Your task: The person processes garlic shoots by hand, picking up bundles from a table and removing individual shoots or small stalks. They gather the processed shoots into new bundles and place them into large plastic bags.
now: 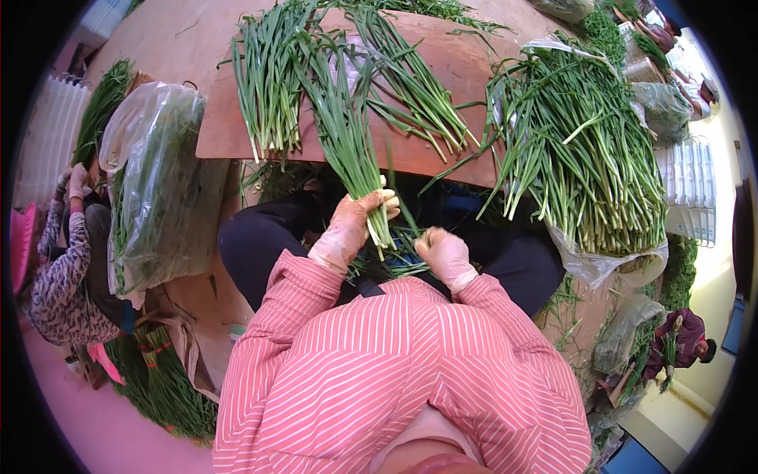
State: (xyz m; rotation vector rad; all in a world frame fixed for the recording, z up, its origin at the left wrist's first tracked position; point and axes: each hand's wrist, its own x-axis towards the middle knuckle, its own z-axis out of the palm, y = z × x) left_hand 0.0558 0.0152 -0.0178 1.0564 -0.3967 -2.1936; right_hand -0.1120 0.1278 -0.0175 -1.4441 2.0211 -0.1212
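Observation:
My left hand (349, 228), in a thin pale glove, grips a bunch of garlic chives (349, 142) near its white stem ends. The leaves fan upward over the near edge of a reddish-brown wooden board (402, 155). To the right, my gloved right hand (443, 252) is blurred, its fingers curled around a loose green leaf (405, 204). That leaf slants up beside the bunch. Two more piles lie on the board: a thick pile of chives (269, 89) at left and a looser pile of chives (423, 98) at right.
A large heap of chives (583, 148) lies on plastic sheeting at the right. A plastic-wrapped bale (163, 195) stands at the left, near a co-worker (74, 255) holding greens. Banded bundles (160, 379) lie behind. Leaf scraps (402, 260) lie between my knees.

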